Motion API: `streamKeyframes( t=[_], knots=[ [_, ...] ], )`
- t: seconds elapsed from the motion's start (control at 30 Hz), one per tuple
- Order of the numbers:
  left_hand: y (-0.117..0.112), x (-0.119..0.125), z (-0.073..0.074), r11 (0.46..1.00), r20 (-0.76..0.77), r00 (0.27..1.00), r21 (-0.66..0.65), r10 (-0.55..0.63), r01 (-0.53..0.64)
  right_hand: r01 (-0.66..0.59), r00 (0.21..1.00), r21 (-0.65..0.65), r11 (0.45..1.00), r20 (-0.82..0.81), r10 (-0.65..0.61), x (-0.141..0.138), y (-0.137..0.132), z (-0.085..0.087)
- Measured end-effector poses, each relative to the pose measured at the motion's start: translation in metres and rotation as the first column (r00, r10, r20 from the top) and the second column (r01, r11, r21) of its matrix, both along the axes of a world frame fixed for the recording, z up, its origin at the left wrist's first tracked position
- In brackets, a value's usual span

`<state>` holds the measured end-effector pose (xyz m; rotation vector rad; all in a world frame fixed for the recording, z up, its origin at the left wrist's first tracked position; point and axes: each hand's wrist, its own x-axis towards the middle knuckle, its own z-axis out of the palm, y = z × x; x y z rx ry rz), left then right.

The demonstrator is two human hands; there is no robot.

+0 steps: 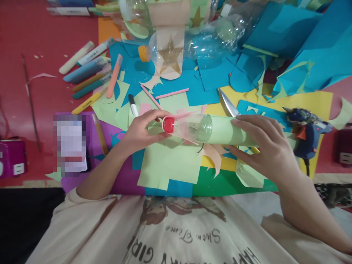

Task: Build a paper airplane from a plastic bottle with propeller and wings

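Note:
A clear plastic bottle [189,127] with a red cap [168,125] lies sideways between my hands, its cap toward the left. Pale green paper [224,130] wraps the bottle's right part, and a pink paper strip [181,114] runs along the neck and around the cap. My left hand [143,128] pinches at the cap end, thumb and fingers on either side of the strip. My right hand [264,146] grips the green-wrapped end from above, fingers on the far side and thumb on the near side. The bottle's base is hidden behind that hand.
Scissors [228,103] lie just beyond the bottle. A blue glue gun [309,134] rests at the right. Several markers [85,73] and a phone [70,143] are on the left. Another bottle [203,46] with an orange cap lies farther back among coloured paper sheets and scraps.

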<state>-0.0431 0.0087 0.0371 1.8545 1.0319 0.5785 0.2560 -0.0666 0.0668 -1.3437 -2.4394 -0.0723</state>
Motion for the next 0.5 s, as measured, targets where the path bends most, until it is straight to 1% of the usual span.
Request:
streamKeyframes(
  t=[0.17, 0.33, 0.47, 0.5],
  knots=[
    [-0.003, 0.001, -0.006, 0.997, 0.025, 1.000, -0.081, -0.018, 0.020, -0.013, 1.000, -0.037, 0.999, 0.015, 0.014, -0.002, 0.000, -0.003],
    [-0.007, 0.003, -0.009, 0.997, 0.022, 1.000, -0.077, 0.018, -0.016, 0.061, 0.989, -0.101, 0.993, 0.143, -0.046, -0.014, 0.006, 0.001],
    [-0.010, 0.004, -0.010, 0.997, -0.002, 1.000, -0.071, 0.018, -0.018, -0.023, 0.993, -0.090, 0.996, 0.113, 0.033, -0.037, 0.016, 0.001],
    [-0.010, 0.005, -0.010, 0.997, -0.008, 1.000, -0.074, 0.021, -0.021, -0.025, 0.994, -0.099, 0.995, 0.101, 0.035, -0.043, 0.019, 0.000]
  ],
)
